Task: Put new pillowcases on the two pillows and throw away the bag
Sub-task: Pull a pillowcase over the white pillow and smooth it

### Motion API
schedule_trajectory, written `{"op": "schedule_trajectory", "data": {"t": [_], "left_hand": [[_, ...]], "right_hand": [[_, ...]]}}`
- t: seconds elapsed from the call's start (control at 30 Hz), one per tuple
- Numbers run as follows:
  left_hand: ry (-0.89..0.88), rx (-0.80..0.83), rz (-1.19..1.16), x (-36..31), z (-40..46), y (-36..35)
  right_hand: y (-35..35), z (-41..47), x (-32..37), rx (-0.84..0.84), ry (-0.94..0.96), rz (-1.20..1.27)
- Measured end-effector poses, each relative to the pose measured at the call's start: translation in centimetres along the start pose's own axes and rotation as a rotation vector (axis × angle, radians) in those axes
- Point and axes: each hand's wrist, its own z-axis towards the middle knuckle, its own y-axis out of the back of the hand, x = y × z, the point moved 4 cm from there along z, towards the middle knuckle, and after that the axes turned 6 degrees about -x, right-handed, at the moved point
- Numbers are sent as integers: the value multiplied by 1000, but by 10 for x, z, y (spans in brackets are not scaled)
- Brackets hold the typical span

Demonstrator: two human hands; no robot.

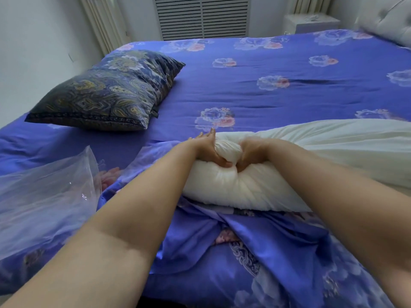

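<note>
Both hands pinched the bare white pillow's (pixel 255 187) left end: left hand (pixel 208 150) thumb dug in, fingers stretched far; right hand (pixel 250 152) seemingly curled, blurred.

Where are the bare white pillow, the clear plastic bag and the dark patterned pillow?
white pillow (pixel 244 187): head view, near bulging end.
plastic bag (pixel 44 196): head view, middle of the sheet.
dark patterned pillow (pixel 106 94): head view, top face.

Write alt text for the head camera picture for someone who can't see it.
Two bare hands, left hand and right hand, squeeze the end of a bare white pillow on a blue floral bedsheet. A dark paisley-cased pillow and clear plastic bag lie left.
</note>
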Motion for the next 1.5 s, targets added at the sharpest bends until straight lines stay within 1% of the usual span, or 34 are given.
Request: {"op": "schedule_trajectory", "data": {"t": [0.07, 0.1, 0.2, 0.27, 0.43, 0.5, 0.63, 0.7, 0.73, 0.77, 0.83, 0.9, 1.0, 1.07, 1.13, 1.17, 1.2, 1.23, 1.27, 1.3, 1.33, 1.37, 1.4, 1.43, 1.47, 1.5], "left_hand": [[16, -4, 13, -2, 6, -2], [11, -24, 25, -4, 5, -4], [-44, -66, 59, -9, -6, -10], [-80, -98, 27, -12, -18, -16], [-154, -357, 59, -18, -70, -32], [-183, -410, 64, -20, -88, -35], [-203, -545, 115, -30, -115, -35], [-165, -547, 69, -30, -123, -36], [-142, -528, 50, -28, -124, -36], [-123, -506, 43, -26, -125, -35], [-113, -474, 36, -24, -127, -33], [-141, -490, 51, -24, -129, -31], [-207, -601, 106, -25, -137, -31], [-227, -625, 114, -24, -144, -34], [-228, -611, 34, -21, -149, -34], [-252, -620, -85, -20, -154, -32], [-281, -640, -295, -18, -157, -25], [-306, -684, -560, -15, -163, -14], [-293, -743, -832, -8, -167, -4], [-207, -829, -1035, 5, -168, 4], [-45, -903, -1119, 22, -169, 10], [144, -908, -1076, 36, -169, 12], [331, -815, -952, 53, -165, 6], [476, -641, -804, 62, -165, -4], [561, -443, -693, 65, -166, -18], [561, -289, -626, 65, -169, -31]], "right_hand": [[-3, 0, -4, -140, 5, -69], [-4, -1, -4, -181, 12, -95], [-9, -9, -2, -211, 70, -155], [-13, -16, 2, -230, 132, -216], [-19, -45, 20, -285, 315, -462], [-18, -52, 26, -234, 323, -425], [-13, -58, 29, -35, 141, -297], [-12, -64, 35, 36, 101, -306], [-12, -68, 38, 28, 111, -345], [-11, -74, 42, -16, 143, -406], [-8, -88, 46, -162, 219, -525], [-8, -97, 42, -282, 293, -563], [-12, -105, 32, -322, 352, -543], [-15, -108, 31, -303, 347, -480], [-14, -111, 33, -301, 304, -353], [-13, -113, 34, -311, 277, -302], [-11, -114, 32, -318, 250, -270], [-10, -115, 29, -314, 220, -244], [-10, -116, 24, -306, 187, -221], [-9, -118, 20, -302, 156, -195], [-7, -121, 17, -309, 136, -170], [-5, -124, 15, -323, 122, -149], [-1, -128, 14, -338, 118, -141], [4, -132, 15, -350, 117, -141], [9, -134, 15, -360, 106, -155], [14, -136, 15, -374, 88, -170]]}}
